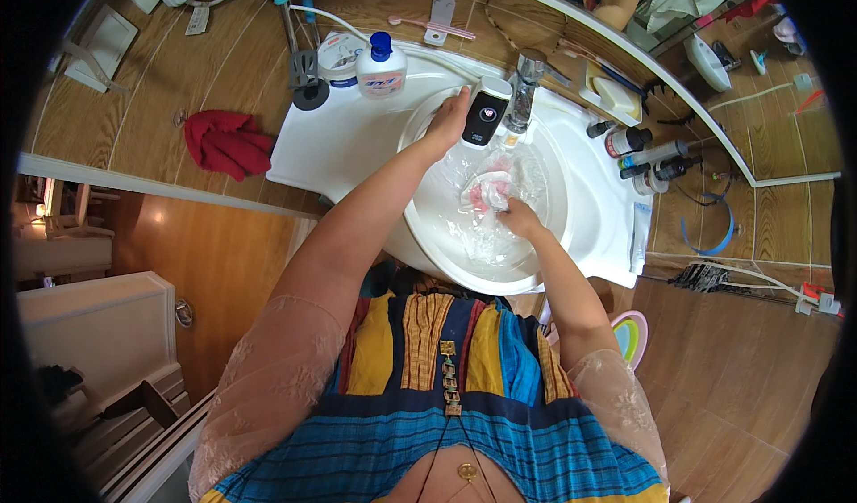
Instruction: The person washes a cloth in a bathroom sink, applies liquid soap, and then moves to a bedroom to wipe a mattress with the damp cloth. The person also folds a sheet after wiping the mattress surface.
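Observation:
A white oval washbasin [428, 225] in front of me holds shallow, rippling water. My right hand [521, 219] reaches into it and grips the edge of a wet white-and-pink cloth [487, 192]. My left hand [447, 125] is at the left side of a black-and-white electric water heater unit [485, 113] with a lit display; part of its fingers is hidden, so its grip is unclear. The unit stands beside a chrome faucet [527, 78] at the back of the basin. Below the faucet, the water surface is broken and bright.
On the counter's left are a blue-capped bottle [381, 68] and a round tub [340, 54]. Several small bottles [629, 141] and a soap dish [609, 94] line the right. A red cloth [227, 143] hangs at left. A mirror edge [659, 61] curves overhead.

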`<state>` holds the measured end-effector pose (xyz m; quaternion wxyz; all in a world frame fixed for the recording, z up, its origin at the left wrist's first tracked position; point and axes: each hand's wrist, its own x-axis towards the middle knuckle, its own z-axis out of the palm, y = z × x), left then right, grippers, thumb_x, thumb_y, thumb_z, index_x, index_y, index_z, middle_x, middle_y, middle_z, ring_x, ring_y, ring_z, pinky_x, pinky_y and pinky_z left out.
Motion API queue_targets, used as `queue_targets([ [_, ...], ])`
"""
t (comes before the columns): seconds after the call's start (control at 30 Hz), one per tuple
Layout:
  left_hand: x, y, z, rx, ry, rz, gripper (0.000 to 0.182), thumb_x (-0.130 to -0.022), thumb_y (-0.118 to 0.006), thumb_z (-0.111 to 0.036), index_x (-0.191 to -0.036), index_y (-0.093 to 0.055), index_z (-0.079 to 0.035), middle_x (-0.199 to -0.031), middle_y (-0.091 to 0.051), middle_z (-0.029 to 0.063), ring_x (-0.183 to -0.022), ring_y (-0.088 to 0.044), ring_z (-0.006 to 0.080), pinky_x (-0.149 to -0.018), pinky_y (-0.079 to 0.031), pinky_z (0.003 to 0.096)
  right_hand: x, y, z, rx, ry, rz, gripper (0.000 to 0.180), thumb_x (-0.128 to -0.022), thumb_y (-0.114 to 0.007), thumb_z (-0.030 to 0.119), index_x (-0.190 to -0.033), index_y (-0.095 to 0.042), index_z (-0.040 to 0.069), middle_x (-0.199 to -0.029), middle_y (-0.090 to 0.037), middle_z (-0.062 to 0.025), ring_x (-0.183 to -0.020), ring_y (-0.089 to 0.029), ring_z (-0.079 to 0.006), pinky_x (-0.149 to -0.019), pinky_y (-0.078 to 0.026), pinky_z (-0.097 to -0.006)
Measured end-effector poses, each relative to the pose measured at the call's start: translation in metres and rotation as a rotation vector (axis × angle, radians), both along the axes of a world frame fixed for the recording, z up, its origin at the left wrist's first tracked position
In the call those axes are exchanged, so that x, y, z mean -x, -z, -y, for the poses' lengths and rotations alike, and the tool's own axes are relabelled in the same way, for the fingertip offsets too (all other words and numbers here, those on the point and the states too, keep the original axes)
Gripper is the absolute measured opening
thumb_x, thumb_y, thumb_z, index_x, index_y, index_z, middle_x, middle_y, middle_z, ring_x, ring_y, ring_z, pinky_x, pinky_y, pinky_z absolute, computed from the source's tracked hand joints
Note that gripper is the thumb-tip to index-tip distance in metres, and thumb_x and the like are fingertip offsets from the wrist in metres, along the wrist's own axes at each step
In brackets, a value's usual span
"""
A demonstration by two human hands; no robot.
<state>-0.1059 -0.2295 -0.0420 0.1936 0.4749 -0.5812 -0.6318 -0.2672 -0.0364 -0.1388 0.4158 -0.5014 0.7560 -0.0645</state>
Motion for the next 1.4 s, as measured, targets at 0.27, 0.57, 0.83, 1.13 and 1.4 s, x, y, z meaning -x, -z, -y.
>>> queue_targets([
  [0.27, 0.0, -0.005, 0.0, -0.005, 0.04, 0.016, 0.08, -0.089, -0.024, -0.066, -0.138, -0.033, -0.004, -0.127, -0.048, 0.0159, -0.121, -0.041, 0.0253, -0.103, -0.025, 0.0378, -0.025, -0.055, -0.001, 0.056, -0.123, 0.298, 0.039, -0.084, -0.061, 0.024, -0.119, -0.057, 0.005, -0.105, -0.064, -0.0105, -0.095, -0.058, -0.0194, -0.086, -0.043, -0.03],
  [0.57, -0.004, 0.022, 0.009, -0.001, -0.007, -0.033, 0.08, -0.088, -0.023, -0.068, -0.135, -0.038, -0.005, -0.123, -0.053, 0.0132, -0.118, -0.042, 0.0258, -0.103, -0.026, 0.0399, -0.005, -0.088, -0.005, 0.264, 0.05, 0.156, 0.027, -0.081, -0.064, 0.025, -0.1, -0.064, 0.006, -0.092, -0.064, -0.0111, -0.086, -0.059, -0.0229, -0.076, -0.046, -0.0321],
  [0.83, -0.016, 0.033, 0.014, -0.07, 0.02, -0.088, 0.077, -0.087, -0.02, -0.069, -0.134, -0.039, -0.01, -0.124, -0.053, 0.0129, -0.12, -0.043, 0.0266, -0.101, -0.027, 0.0432, 0.055, -0.071, -0.027, 0.913, 0.457, -0.542, 0.033, -0.075, -0.069, 0.02, -0.1, -0.06, 0.0, -0.092, -0.063, -0.0145, -0.085, -0.059, -0.0253, -0.076, -0.047, -0.0348],
  [1.13, -0.029, 0.042, 0.015, -0.107, -0.009, -0.137, 0.075, -0.09, -0.022, -0.065, -0.131, -0.044, -0.007, -0.112, -0.059, 0.0147, -0.11, -0.048, 0.0254, -0.1, -0.029, 0.0397, 0.08, -0.027, -0.032, 0.52, 0.752, 0.0, 0.029, -0.08, -0.068, 0.016, -0.1, -0.059, -0.003, -0.083, -0.065, -0.0094, -0.068, -0.06, -0.0138, -0.063, -0.048, -0.0271],
  [1.4, -0.037, 0.067, 0.016, 0.11, 0.068, -0.057, 0.047, -0.092, -0.036, -0.045, -0.117, -0.056, -0.01, -0.112, -0.061, 0.0099, -0.106, -0.054, 0.0225, -0.092, -0.038, 0.0381, 0.079, -0.036, -0.03, 0.528, 0.754, 0.012, 0.027, -0.081, -0.068, 0.017, -0.098, -0.059, -0.002, -0.08, -0.065, -0.0077, -0.066, -0.058, -0.0127, -0.063, -0.048, -0.0259],
])
